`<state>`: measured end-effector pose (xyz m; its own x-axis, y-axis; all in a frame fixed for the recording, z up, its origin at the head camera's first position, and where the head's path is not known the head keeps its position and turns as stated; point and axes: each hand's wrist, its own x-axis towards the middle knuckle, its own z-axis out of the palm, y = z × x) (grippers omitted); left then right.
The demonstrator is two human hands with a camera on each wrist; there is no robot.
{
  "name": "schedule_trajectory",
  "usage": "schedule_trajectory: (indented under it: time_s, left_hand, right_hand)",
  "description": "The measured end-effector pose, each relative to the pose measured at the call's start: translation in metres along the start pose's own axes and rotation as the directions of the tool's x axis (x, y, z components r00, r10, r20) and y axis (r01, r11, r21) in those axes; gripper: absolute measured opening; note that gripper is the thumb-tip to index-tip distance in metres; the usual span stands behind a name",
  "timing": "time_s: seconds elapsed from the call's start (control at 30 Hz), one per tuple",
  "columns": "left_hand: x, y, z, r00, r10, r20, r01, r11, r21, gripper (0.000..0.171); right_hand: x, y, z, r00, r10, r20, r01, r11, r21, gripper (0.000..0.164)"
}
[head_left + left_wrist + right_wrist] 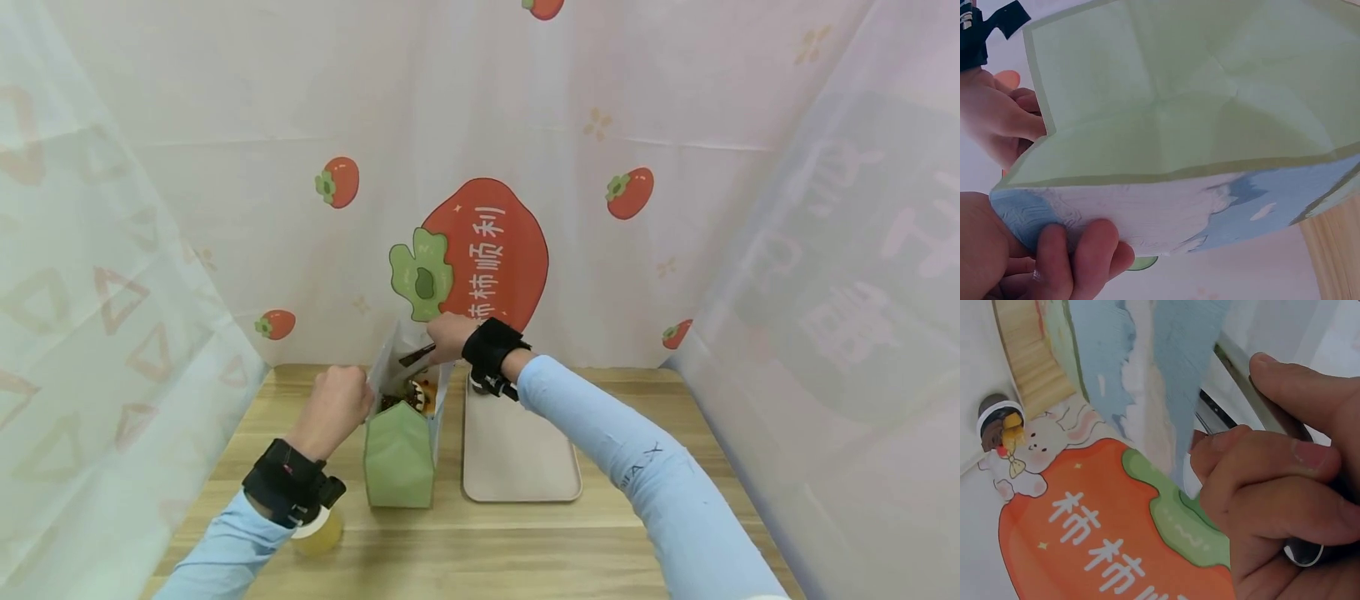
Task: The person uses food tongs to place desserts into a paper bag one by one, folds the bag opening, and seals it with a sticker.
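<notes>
A green paper bag (401, 458) with a blue-and-white printed side (1141, 212) stands upright on the table, its mouth open. Dark brown, white-striped and orange food (417, 397) shows inside it. My left hand (336, 408) pinches the bag's left edge, fingers curled against the printed side. Over the bag's mouth, my right hand (450, 337) grips a pair of tongs (1260, 394) with long, dark-edged arms. The tongs slant down into the bag, and their tips are hidden behind its printed wall.
Right of the bag lies a beige tray (525, 467). A small dark cup of brown and yellow pieces (1004, 428) sits at the tray's far end, partly behind my right wrist. Below my left wrist stands a yellow cup (321, 535). A persimmon-print curtain (480, 100) hangs behind the table.
</notes>
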<state>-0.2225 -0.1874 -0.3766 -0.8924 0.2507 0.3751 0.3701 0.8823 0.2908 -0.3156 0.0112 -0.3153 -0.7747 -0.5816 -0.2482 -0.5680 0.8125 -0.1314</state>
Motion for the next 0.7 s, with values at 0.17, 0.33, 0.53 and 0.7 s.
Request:
schedule_trajectory:
  time_s: [0.17,0.33,0.53,0.7]
  left_hand:
    - [0.001,-0.002,-0.002,1.0,-0.003,-0.009,0.003,1.0,0.006,0.037]
    - [0.002,-0.005,-0.005,1.0,-0.027,0.004,0.027,1.0,-0.008,0.034]
    - [0.001,-0.005,-0.007,0.998,-0.053,0.042,0.055,0.998,-0.036,0.027]
    - [0.0,-0.004,-0.006,0.998,-0.048,0.034,0.05,0.998,-0.044,0.023]
  right_hand:
    - [-0.021,0.01,-0.025,1.0,0.002,0.027,-0.003,0.999,0.046,0.03]
    - [-0.052,0.028,-0.045,1.0,0.014,-0.023,-0.01,0.988,0.151,0.034]
    - [-0.1,0.059,-0.043,0.989,0.001,-0.147,0.051,0.936,0.349,0.022]
    - [-0.139,0.085,-0.021,0.969,0.045,-0.242,0.079,0.876,0.477,0.024]
